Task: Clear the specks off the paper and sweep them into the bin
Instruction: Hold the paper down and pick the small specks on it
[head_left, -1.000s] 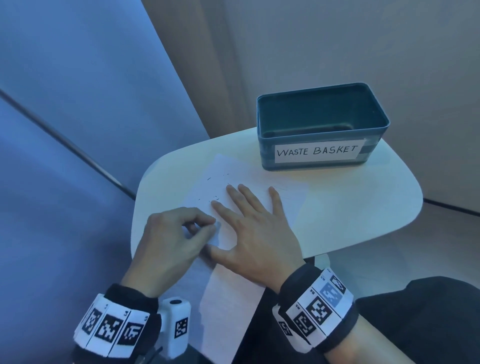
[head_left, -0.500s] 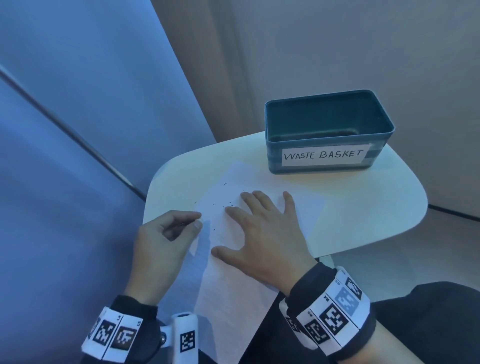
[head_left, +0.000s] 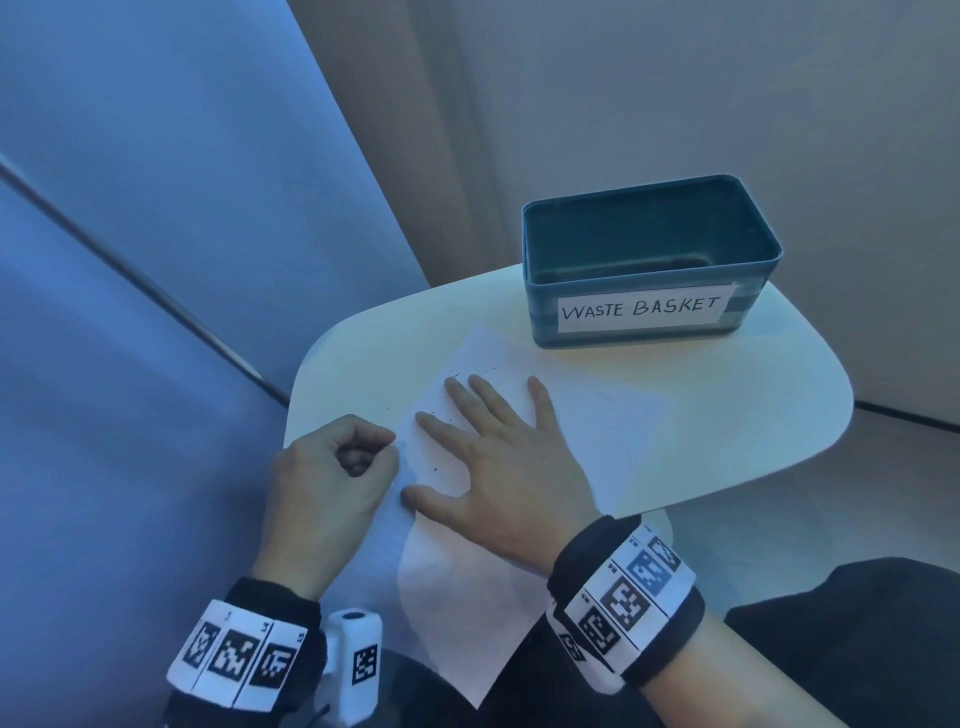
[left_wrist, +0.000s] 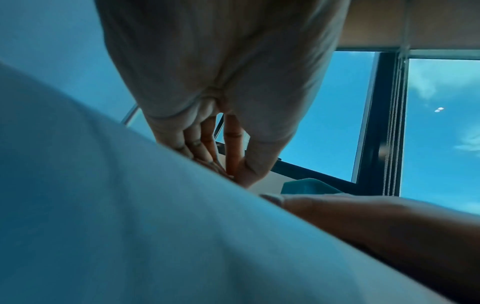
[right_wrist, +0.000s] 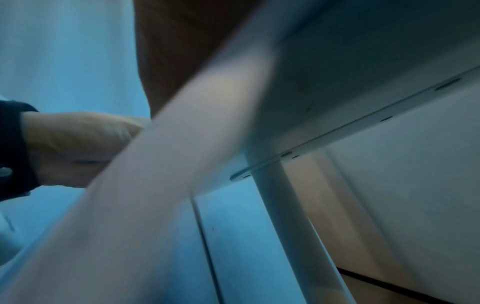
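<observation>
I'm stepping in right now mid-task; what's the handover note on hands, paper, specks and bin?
Right hand: flat, fingers spread, pressing the paper onto the table.
Left hand: curled at the paper's left edge; whether it grips the edge is unclear.
Specks: scattered on the paper near the right hand's fingertips.
Waste basket: beyond the paper; looks empty.
Done: nothing binned.
Left: sweep specks in.

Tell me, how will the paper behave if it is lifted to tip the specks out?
The paper is probably floppy: its near end already hangs over the table edge. The tiny specks would likely slide easily.
</observation>
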